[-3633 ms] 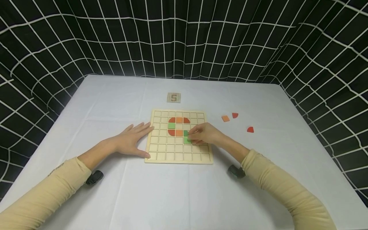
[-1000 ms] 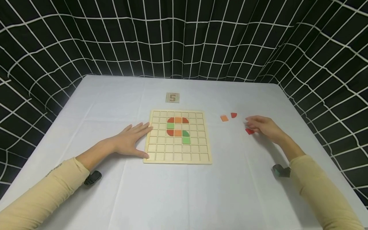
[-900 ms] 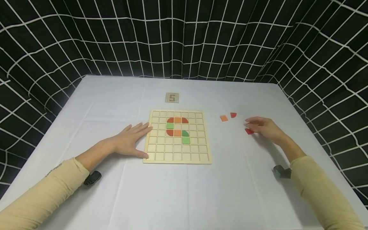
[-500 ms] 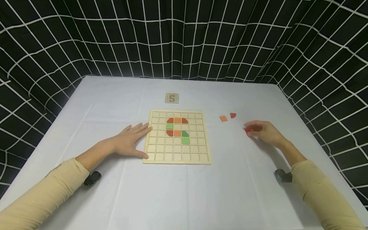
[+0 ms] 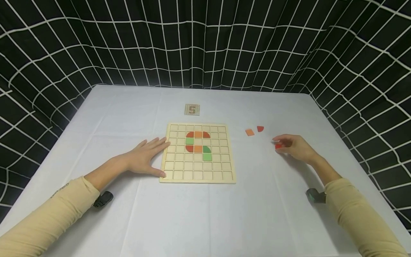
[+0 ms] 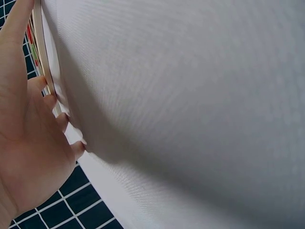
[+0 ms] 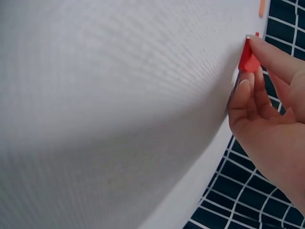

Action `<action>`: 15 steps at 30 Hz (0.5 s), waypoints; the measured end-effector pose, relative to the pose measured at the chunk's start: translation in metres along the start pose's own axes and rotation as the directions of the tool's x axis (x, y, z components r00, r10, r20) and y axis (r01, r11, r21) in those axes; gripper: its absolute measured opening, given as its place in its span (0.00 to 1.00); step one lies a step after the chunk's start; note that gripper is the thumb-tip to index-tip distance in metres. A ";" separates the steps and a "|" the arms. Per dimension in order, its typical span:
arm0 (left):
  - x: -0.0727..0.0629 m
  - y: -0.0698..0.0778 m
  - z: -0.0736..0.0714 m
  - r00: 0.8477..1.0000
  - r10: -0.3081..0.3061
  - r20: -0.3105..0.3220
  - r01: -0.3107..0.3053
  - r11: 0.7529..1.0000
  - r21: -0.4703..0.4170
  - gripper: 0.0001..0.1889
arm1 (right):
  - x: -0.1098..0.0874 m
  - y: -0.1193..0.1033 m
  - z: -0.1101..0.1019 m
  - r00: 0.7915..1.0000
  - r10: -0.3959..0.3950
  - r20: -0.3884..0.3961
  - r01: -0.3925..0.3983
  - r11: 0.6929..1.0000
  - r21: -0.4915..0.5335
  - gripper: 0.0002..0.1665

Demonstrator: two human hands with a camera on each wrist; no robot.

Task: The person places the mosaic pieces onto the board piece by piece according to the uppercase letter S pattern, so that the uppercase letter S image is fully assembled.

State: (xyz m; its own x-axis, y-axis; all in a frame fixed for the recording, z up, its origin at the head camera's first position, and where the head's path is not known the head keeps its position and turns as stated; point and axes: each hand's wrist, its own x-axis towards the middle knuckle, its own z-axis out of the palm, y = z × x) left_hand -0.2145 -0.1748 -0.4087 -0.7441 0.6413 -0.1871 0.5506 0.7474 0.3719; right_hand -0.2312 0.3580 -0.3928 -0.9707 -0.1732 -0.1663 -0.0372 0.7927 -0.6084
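My left hand (image 5: 143, 157) lies with fingers spread at the left edge of a wooden grid board (image 5: 221, 166), its thumb and fingertips touching the rim. On the board, red, orange and green tiles form a curved shape, including a green square tile (image 5: 207, 157) and a dark green quarter-round tile (image 5: 207, 149). Right of the board, my right hand (image 5: 294, 147) pinches a red quarter-round tile (image 5: 278, 146) between thumb and fingers. In the right wrist view this red tile (image 7: 249, 59) is tilted at the fingertips, low over the cloth.
An orange square tile (image 5: 249, 132) and another red quarter-round tile (image 5: 260, 129) lie between the board and my right hand. Behind the board is a small card (image 5: 192, 109) with an S pattern. A white cloth (image 5: 179, 221) covers the table; dark gridded curtains (image 5: 199, 43) stand around it.
My right hand has left the green tile on the board, moved right to the loose red tile and taken hold of it. The tile has turned in the fingers. My left hand stays put.
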 end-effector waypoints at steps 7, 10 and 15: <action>0.000 0.000 0.000 1.000 0.000 0.004 0.000 1.000 -0.006 0.59 | -0.001 0.001 -0.002 0.999 0.051 0.005 -0.051 0.998 0.022 0.27; 0.000 -0.001 0.000 1.000 -0.001 0.007 0.001 1.000 -0.005 0.59 | -0.002 0.000 -0.002 0.994 0.109 0.028 -0.111 0.991 0.073 0.31; 0.000 -0.001 0.000 1.000 0.000 0.007 0.000 1.000 -0.006 0.59 | -0.001 -0.006 0.000 0.981 0.183 0.067 -0.193 0.963 0.191 0.36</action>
State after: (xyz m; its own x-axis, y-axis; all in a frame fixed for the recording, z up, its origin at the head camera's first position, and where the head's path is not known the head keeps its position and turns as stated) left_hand -0.2149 -0.1754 -0.4091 -0.7414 0.6425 -0.1939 0.5482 0.7464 0.3774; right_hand -0.2296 0.3529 -0.3890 -0.9430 -0.0641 -0.3267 0.1965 0.6851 -0.7015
